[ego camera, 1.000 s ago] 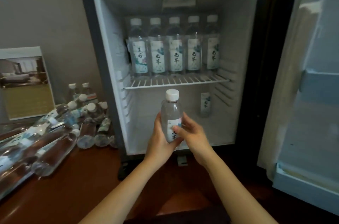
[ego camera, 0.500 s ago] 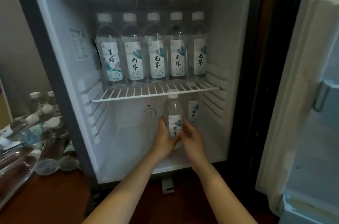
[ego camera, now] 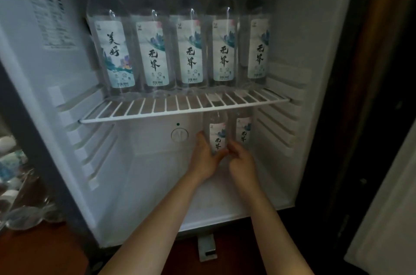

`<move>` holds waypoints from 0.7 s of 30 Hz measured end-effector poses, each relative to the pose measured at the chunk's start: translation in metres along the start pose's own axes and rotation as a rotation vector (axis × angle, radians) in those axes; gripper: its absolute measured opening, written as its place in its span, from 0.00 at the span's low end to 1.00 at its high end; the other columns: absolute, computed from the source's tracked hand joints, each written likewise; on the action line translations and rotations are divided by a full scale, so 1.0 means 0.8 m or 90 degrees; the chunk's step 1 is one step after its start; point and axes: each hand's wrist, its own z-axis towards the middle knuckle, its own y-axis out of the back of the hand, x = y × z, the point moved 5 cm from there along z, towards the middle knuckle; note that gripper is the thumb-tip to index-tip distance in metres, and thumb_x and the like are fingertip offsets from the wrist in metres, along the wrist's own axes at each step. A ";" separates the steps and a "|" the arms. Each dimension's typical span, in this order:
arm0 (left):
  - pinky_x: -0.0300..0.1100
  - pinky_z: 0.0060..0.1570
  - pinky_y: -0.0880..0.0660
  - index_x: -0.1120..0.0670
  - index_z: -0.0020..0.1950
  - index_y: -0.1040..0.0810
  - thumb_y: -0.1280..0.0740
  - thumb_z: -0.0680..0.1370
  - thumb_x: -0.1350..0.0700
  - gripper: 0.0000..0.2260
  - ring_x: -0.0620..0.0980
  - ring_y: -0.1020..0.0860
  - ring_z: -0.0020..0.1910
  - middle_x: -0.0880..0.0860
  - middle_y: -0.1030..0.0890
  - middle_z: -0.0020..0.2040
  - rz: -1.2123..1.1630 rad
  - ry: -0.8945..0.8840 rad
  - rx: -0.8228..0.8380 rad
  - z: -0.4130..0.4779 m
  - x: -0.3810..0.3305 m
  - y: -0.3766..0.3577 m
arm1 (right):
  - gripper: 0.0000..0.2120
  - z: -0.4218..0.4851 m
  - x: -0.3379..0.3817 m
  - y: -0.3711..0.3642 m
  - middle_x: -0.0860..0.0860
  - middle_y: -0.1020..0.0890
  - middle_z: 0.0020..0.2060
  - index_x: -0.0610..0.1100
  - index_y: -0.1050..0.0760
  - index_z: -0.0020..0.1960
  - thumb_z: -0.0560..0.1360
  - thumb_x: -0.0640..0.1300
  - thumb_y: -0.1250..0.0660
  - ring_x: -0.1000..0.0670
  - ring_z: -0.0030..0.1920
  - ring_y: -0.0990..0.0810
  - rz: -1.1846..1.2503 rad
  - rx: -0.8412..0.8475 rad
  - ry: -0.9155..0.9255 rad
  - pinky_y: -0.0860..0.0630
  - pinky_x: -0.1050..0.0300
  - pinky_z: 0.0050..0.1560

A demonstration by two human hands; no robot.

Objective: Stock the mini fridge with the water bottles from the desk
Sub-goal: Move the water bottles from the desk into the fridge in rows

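Note:
The mini fridge [ego camera: 290,27] stands open in front of me. Several upright water bottles [ego camera: 191,33] with white caps line the back of its wire shelf [ego camera: 175,108]. Below the shelf, both my hands reach deep into the lower compartment. My left hand [ego camera: 203,157] and my right hand [ego camera: 242,161] clasp one upright water bottle [ego camera: 217,133] from either side near its base. Its cap is hidden behind the shelf. Another bottle [ego camera: 243,131] stands just to its right at the back wall. Whether the held bottle rests on the fridge floor I cannot tell.
A heap of loose water bottles [ego camera: 20,196] lies on the brown desk [ego camera: 45,252] at the far left. The open fridge door [ego camera: 387,218] hangs at the right. A round thermostat dial [ego camera: 179,135] sits on the back wall left of my hands.
My hands have carried the bottle from in front of the fridge into the lower compartment, up against the bottle at the back. My head has moved much closer.

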 end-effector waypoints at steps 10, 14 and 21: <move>0.51 0.54 0.26 0.61 0.62 0.38 0.27 0.71 0.53 0.28 0.57 0.24 0.56 0.59 0.25 0.59 0.051 0.019 -0.029 0.011 -0.001 -0.006 | 0.31 0.012 -0.002 -0.002 0.44 0.30 0.68 0.40 0.36 0.71 0.69 0.24 0.47 0.52 0.66 0.33 -0.069 0.039 -0.009 0.39 0.63 0.66; 0.53 0.55 0.26 0.61 0.61 0.38 0.28 0.72 0.52 0.26 0.57 0.24 0.56 0.59 0.25 0.59 0.033 0.053 -0.012 0.009 -0.003 -0.011 | 0.32 0.010 0.001 -0.001 0.45 0.30 0.68 0.41 0.38 0.72 0.70 0.24 0.47 0.56 0.64 0.34 -0.067 0.037 -0.020 0.40 0.68 0.61; 0.48 0.56 0.26 0.60 0.60 0.37 0.26 0.70 0.54 0.27 0.55 0.25 0.58 0.59 0.25 0.61 0.023 0.102 0.029 0.008 -0.001 -0.011 | 0.32 0.007 0.003 -0.004 0.42 0.32 0.70 0.39 0.39 0.72 0.70 0.23 0.48 0.46 0.70 0.35 -0.074 0.053 -0.017 0.41 0.54 0.72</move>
